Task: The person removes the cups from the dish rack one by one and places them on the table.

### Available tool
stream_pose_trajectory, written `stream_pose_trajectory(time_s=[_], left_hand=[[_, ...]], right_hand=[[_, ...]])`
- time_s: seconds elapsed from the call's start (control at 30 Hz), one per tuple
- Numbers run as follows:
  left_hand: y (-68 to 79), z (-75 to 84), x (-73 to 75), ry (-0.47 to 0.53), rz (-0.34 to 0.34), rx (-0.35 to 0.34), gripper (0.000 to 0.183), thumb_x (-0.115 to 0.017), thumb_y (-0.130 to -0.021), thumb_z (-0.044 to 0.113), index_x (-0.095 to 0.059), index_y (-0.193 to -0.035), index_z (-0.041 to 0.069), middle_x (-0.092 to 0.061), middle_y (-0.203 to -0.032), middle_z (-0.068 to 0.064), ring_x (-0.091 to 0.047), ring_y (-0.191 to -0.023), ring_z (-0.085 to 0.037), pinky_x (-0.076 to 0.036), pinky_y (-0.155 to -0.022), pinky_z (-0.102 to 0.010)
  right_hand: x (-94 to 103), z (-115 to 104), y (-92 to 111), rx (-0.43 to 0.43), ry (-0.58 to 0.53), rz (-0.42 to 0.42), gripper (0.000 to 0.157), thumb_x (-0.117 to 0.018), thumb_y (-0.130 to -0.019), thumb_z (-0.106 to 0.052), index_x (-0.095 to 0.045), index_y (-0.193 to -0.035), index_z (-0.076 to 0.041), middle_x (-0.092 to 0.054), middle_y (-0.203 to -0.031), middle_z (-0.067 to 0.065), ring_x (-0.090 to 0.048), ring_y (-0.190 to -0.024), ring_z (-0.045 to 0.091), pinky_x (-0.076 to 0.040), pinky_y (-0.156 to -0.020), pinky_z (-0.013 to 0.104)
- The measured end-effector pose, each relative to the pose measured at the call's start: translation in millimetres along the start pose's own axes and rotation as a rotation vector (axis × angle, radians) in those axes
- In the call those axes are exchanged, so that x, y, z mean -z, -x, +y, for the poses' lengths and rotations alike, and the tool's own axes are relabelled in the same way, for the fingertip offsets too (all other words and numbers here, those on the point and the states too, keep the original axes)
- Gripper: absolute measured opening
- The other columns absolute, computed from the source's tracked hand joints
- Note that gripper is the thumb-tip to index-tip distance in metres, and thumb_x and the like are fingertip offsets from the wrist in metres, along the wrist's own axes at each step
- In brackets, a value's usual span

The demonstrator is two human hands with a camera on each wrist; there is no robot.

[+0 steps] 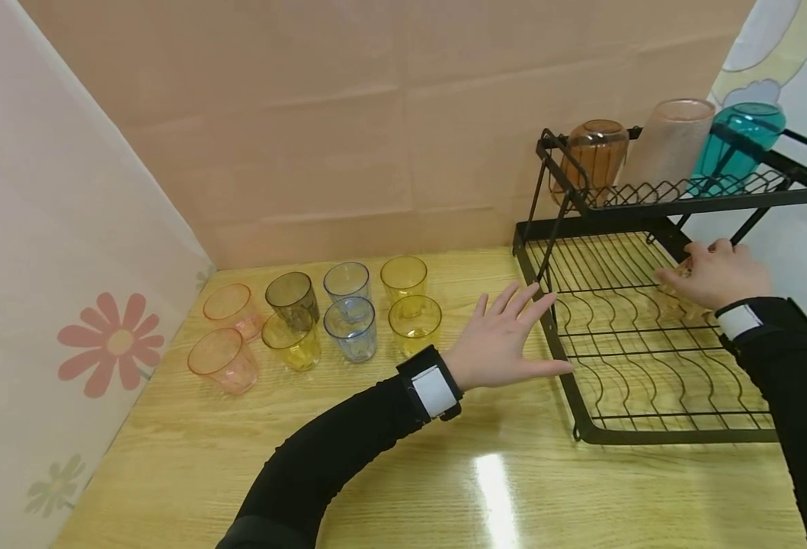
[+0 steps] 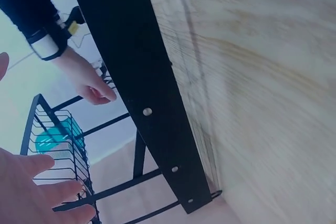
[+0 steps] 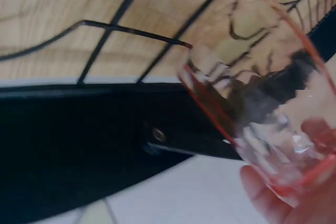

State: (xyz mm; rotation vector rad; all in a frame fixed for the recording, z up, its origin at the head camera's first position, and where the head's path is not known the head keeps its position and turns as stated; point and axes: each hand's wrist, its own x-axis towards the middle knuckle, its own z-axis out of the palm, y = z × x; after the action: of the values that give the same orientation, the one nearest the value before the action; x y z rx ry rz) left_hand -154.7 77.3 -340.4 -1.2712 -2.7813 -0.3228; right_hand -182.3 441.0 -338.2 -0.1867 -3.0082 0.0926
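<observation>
My right hand [image 1: 728, 274] grips a clear, pink-tinted glass [image 3: 262, 106] over the right side of the black dish rack's lower tier. The right wrist view shows the glass tilted near the rack wires, its rim reddish, with fingertips at its other end. Most of it is hidden behind the hand in the head view. My left hand [image 1: 502, 343] holds nothing; its fingers are spread beside the left rail of the dish rack [image 1: 574, 400]. In the left wrist view, that rail's dark side [image 2: 131, 72] crosses the picture.
Left of the left hand stand several glasses in two rows: pink [image 1: 225, 362], brown [image 1: 291, 297], blue-rimmed [image 1: 350, 328] and yellow [image 1: 414, 324]. The upper rack tier carries an amber glass [image 1: 588, 160], a frosted tumbler [image 1: 670, 149] and a teal glass [image 1: 742, 145]. Fabric walls enclose the wooden table [image 1: 403, 473].
</observation>
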Motion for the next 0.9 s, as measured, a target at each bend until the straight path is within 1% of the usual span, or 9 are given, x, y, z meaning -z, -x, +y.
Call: stream_pose_trajectory(time_s=[0.1, 0.17, 0.27, 0.4, 0.57, 0.7, 0.9], left_hand=[[-4.2, 4.6, -2.7, 0.023, -0.011, 0.015, 0.093, -0.043, -0.084, 0.078, -0.008, -0.157, 0.033, -0.009, -0.162, 0.005, -0.003, -0.147, -0.019, -0.009, -0.114, -0.053], [-5.8, 6.7, -4.9, 0.036, -0.024, 0.029, 0.092, -0.043, -0.085, 0.078, -0.008, -0.157, 0.033, -0.006, -0.162, 0.006, -0.003, -0.147, -0.018, -0.008, -0.114, -0.052], [-7.1, 8.7, -9.0, 0.042, -0.035, 0.046, 0.092, -0.043, -0.084, 0.078, -0.008, -0.157, 0.033, -0.003, -0.162, 0.008, -0.003, -0.147, -0.017, -0.009, -0.114, -0.052], [-8.1, 11.0, -11.5, 0.03, -0.035, 0.053, 0.093, -0.042, -0.084, 0.079, -0.004, -0.156, 0.035, -0.002, -0.162, 0.007, -0.003, -0.147, -0.018, -0.009, -0.114, -0.052], [-10.6, 17.5, -9.7, 0.026, -0.046, 0.042, 0.093, -0.042, -0.084, 0.079, -0.001, -0.156, 0.036, -0.005, -0.162, 0.007, -0.002, -0.147, -0.018, -0.01, -0.114, -0.051], [-13.0, 25.0, -5.9, 0.022, -0.053, 0.032, 0.093, -0.042, -0.084, 0.079, 0.0, -0.156, 0.037, -0.002, -0.162, 0.008, 0.002, -0.147, -0.016, -0.009, -0.114, -0.05], [-17.1, 34.5, -3.6, -0.001, -0.052, 0.031, 0.094, -0.041, -0.083, 0.08, 0.001, -0.155, 0.038, -0.002, -0.161, 0.009, 0.002, -0.146, -0.016, -0.011, -0.114, -0.049]], right_hand=[[-6.0, 4.8, -2.3, -0.017, -0.005, 0.034, 0.061, -0.048, -0.098, -0.048, -0.048, -0.105, 0.013, -0.041, -0.101, 0.04, -0.04, -0.093, 0.059, -0.04, -0.067, 0.067], [-10.3, 8.0, -4.2, -0.018, 0.001, 0.056, 0.054, -0.05, -0.098, -0.044, -0.049, -0.094, 0.01, -0.044, -0.094, 0.037, -0.042, -0.088, 0.056, -0.04, -0.061, 0.064], [-14.2, 10.4, -6.8, -0.013, 0.016, 0.081, 0.046, -0.051, -0.097, -0.038, -0.05, -0.086, 0.006, -0.046, -0.088, 0.035, -0.044, -0.083, 0.054, -0.041, -0.058, 0.062], [-13.5, 9.2, -8.9, -0.002, 0.029, 0.099, 0.042, -0.048, -0.098, -0.034, -0.05, -0.083, 0.006, -0.047, -0.087, 0.035, -0.044, -0.083, 0.054, -0.04, -0.061, 0.063], [-6.2, 6.6, -9.4, 0.012, 0.027, 0.126, 0.038, -0.05, -0.096, -0.029, -0.05, -0.081, 0.005, -0.047, -0.084, 0.033, -0.045, -0.084, 0.053, -0.04, -0.066, 0.063], [3.6, 3.1, -9.7, 0.038, 0.023, 0.157, 0.034, -0.051, -0.095, -0.027, -0.049, -0.079, 0.003, -0.047, -0.08, 0.029, -0.044, -0.081, 0.051, -0.038, -0.066, 0.06], [24.9, -10.4, -10.8, 0.02, 0.111, 0.156, 0.035, -0.05, -0.095, -0.028, -0.05, -0.081, 0.004, -0.048, -0.077, 0.026, -0.048, -0.078, 0.048, -0.041, -0.065, 0.058]])
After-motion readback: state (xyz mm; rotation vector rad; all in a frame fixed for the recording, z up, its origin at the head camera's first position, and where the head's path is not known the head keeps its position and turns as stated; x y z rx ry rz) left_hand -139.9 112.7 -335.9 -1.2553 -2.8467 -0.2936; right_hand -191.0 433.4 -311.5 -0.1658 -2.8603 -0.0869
